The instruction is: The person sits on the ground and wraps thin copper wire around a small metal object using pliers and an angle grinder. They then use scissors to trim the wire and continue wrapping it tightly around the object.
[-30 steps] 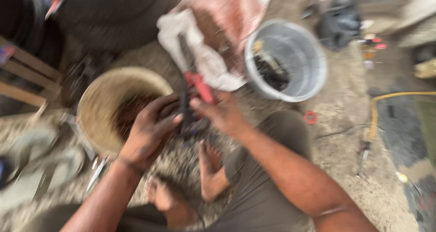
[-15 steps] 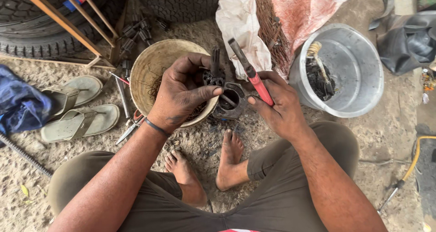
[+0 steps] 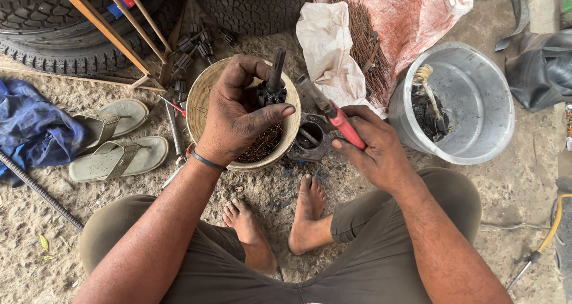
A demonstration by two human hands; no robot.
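My left hand (image 3: 238, 116) grips a dark, greasy metal part with a splined shaft (image 3: 273, 85) and holds it over a tan bowl (image 3: 199, 101) that has thin rusty pins in it. My right hand (image 3: 372, 146) holds red-handled pliers (image 3: 333, 116) whose jaws point up and left toward that part. Between the hands, on the ground, lies a grey metal housing with a round bore (image 3: 310, 138). My bare feet rest on the gravel below it.
A grey plastic bucket (image 3: 476, 143) with a dark mechanism inside stands at right. A white and pink sack (image 3: 333, 54) carries rusty rods. Tyres (image 3: 77, 30), small sockets (image 3: 196, 45), sandals (image 3: 113, 155), a blue cloth (image 3: 36, 131) and hand tools lie at left.
My left hand has lifted the splined part higher above the bowl, away from the housing. My right hand stays on the pliers. The camera has steadied after a blurred swing.
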